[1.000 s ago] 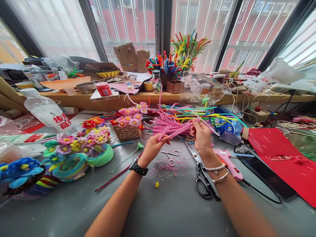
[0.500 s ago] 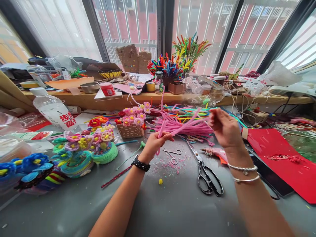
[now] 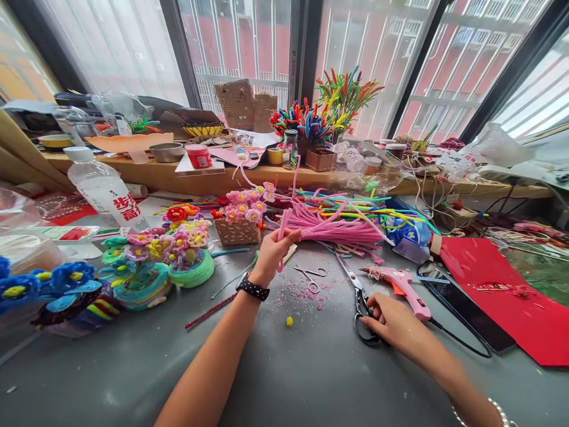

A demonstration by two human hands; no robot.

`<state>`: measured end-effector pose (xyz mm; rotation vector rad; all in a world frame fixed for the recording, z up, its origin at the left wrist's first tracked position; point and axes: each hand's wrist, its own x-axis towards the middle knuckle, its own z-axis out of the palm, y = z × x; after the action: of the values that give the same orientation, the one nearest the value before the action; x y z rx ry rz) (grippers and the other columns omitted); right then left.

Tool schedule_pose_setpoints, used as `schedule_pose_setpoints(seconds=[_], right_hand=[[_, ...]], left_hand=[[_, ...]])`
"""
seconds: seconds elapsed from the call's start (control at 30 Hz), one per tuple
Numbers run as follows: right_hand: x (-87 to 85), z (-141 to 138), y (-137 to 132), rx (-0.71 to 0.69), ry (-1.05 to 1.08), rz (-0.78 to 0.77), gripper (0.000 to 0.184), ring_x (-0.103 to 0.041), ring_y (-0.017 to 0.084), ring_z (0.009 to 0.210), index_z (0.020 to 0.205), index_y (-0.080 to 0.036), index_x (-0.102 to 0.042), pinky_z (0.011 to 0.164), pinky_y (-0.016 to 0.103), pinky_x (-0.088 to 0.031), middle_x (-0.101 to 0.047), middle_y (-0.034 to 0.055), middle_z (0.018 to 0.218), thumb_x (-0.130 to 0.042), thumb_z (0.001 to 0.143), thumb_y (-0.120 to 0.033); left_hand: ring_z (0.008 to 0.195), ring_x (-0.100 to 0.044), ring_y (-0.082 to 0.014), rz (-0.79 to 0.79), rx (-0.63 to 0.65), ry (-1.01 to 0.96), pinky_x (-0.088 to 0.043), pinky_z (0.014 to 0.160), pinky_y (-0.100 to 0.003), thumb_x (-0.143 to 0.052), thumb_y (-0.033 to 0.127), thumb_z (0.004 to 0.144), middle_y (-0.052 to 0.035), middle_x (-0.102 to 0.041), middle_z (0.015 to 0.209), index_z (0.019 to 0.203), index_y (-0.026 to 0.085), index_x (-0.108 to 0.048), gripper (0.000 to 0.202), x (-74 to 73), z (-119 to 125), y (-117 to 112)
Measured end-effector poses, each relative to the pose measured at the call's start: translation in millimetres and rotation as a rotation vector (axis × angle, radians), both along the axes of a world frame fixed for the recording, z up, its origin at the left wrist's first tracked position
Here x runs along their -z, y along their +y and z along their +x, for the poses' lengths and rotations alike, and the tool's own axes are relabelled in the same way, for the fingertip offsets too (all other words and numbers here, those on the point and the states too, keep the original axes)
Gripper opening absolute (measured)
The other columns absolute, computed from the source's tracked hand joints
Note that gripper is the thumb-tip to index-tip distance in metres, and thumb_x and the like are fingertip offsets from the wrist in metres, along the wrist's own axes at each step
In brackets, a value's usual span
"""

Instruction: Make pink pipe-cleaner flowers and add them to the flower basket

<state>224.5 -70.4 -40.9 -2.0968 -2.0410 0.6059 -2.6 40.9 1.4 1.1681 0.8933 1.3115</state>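
Note:
My left hand [image 3: 269, 256] is closed around a folded pink pipe cleaner [image 3: 283, 226], whose end sticks up above the fingers. Behind that hand lies a thick bundle of pink pipe cleaners [image 3: 347, 226]. My right hand [image 3: 397, 320] rests low on the table with thumb and fingers closed on the black handles of large scissors [image 3: 356, 281]. The scissors lie flat, blades pointing away from me. Small silver scissors [image 3: 312, 276] sit between the hands among scattered pink bits. A pink glue gun [image 3: 402, 280] lies just beyond my right hand.
Pipe-cleaner flowers in a woven box [image 3: 237, 231] and round pots [image 3: 191, 270] stand on the left, near a leaning bottle [image 3: 104, 190]. A phone [image 3: 471, 314] and red sheet [image 3: 502, 273] lie right. A cluttered wooden ledge [image 3: 213, 181] runs behind.
My right hand has come down from beside the pink bundle to the large scissors' handles. My left hand still grips the pink pipe cleaner in nearly the same place.

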Motion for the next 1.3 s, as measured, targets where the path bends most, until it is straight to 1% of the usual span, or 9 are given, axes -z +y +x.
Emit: schedule_pose_setpoints(seconds=[0.13, 0.23, 0.33, 0.5, 0.63, 0.83, 1.03, 1.17, 1.3], right_hand=[[-1.8, -8.5, 5.4, 0.066, -0.098, -0.02, 0.015, -0.052, 0.017, 0.058, 0.076, -0.017, -0.047, 0.05, 0.025, -0.029, -0.056, 0.003, 0.063, -0.048, 0.068, -0.029], [-5.0, -7.5, 6.5, 0.091, -0.027, -0.055, 0.013, -0.049, 0.015, 0.054, 0.068, -0.018, -0.044, 0.047, 0.024, -0.026, -0.055, 0.0009, 0.057, -0.051, 0.062, -0.027], [-6.3, -1.4, 1.2, 0.11, 0.221, -0.15, 0.013, -0.048, 0.012, 0.053, 0.064, -0.018, -0.043, 0.047, 0.023, -0.029, -0.054, -0.0009, 0.055, -0.052, 0.06, -0.025], [-9.2, 7.5, -16.7, 0.19, 0.886, -0.388, 0.025, -0.052, 0.01, 0.051, 0.077, -0.018, -0.041, 0.05, 0.022, -0.037, -0.056, -0.0017, 0.059, -0.055, 0.064, -0.034], [-14.7, 10.2, -31.4, 0.218, 1.083, -0.431, 0.035, -0.044, 0.005, 0.046, 0.08, -0.017, -0.047, 0.046, 0.017, -0.031, -0.052, -0.0031, 0.058, -0.059, 0.066, -0.046], [-16.9, 10.6, -39.4, 0.166, 1.36, -0.337, 0.034, -0.031, 0.003, 0.043, 0.063, -0.015, -0.049, 0.041, 0.016, -0.023, -0.044, -0.0032, 0.056, -0.059, 0.068, -0.047], [-13.1, -3.0, -1.4, 0.065, 1.609, -0.357, 0.029, -0.025, 0.003, 0.04, 0.057, -0.013, -0.051, 0.039, 0.016, -0.022, -0.037, -0.0039, 0.048, -0.055, 0.074, -0.036], [-13.5, -22.0, 21.4, 0.064, 1.785, -0.256, 0.015, -0.025, 0.003, 0.041, 0.067, -0.014, -0.056, 0.04, 0.016, -0.024, -0.041, -0.0034, 0.054, -0.059, 0.069, -0.029], [-10.3, -27.7, 19.2, 0.079, 1.788, -0.223, 0.019, -0.025, 0.004, 0.043, 0.083, -0.014, -0.06, 0.042, 0.018, -0.026, -0.043, -0.0025, 0.06, -0.057, 0.071, -0.028]], left_hand=[[0.037, -0.017, -0.0005, -0.046, 0.044, -0.05, -0.01, 0.038, -0.019, -0.07, 0.038, 0.057, 0.0105, -0.025, 0.041, 0.061, 0.012, -0.051, 0.032, -0.1, -2.2, 1.0], [0.036, -0.017, -0.0007, -0.031, 0.14, -0.146, -0.01, 0.037, -0.018, -0.069, 0.039, 0.059, 0.0105, -0.025, 0.041, 0.059, 0.014, -0.046, 0.034, -0.3, -6.0, 2.6], [0.036, -0.02, -0.0011, 0.028, 0.225, -0.261, -0.013, 0.037, -0.017, -0.067, 0.039, 0.061, 0.0098, -0.028, 0.04, 0.057, 0.015, -0.041, 0.036, -1.4, -10.0, 3.6], [0.036, -0.023, 0.0001, 0.018, 0.271, -0.302, -0.015, 0.036, -0.015, -0.067, 0.036, 0.063, 0.0081, -0.036, 0.044, 0.061, 0.014, -0.044, 0.032, -3.4, -12.9, 3.0], [0.036, -0.02, -0.0004, -0.032, 0.329, -0.321, -0.014, 0.035, -0.014, -0.066, 0.029, 0.066, 0.0095, -0.028, 0.043, 0.063, 0.015, -0.044, 0.027, -3.7, -15.2, 3.7], [0.038, -0.019, -0.0008, -0.047, 0.345, -0.48, -0.016, 0.035, -0.013, -0.064, 0.019, 0.067, 0.0093, -0.025, 0.047, 0.063, 0.015, -0.041, 0.024, -5.0, -20.5, 5.0], [0.039, -0.025, -0.0009, -0.099, 0.364, -0.522, -0.022, 0.037, -0.013, -0.06, 0.014, 0.066, 0.0083, -0.03, 0.047, 0.062, 0.015, -0.041, 0.02, -7.7, -24.0, 2.0], [0.036, -0.022, 0.0022, -0.087, 0.354, -0.51, -0.025, 0.038, -0.013, -0.057, 0.009, 0.062, 0.0047, -0.05, 0.061, 0.061, 0.014, -0.04, 0.017, -8.1, -27.5, 1.3], [0.033, -0.021, 0.004, -0.067, 0.356, -0.493, -0.023, 0.035, -0.013, -0.056, 0.011, 0.059, 0.0019, -0.057, 0.072, 0.061, 0.014, -0.04, 0.016, -10.9, -28.3, -0.5]])
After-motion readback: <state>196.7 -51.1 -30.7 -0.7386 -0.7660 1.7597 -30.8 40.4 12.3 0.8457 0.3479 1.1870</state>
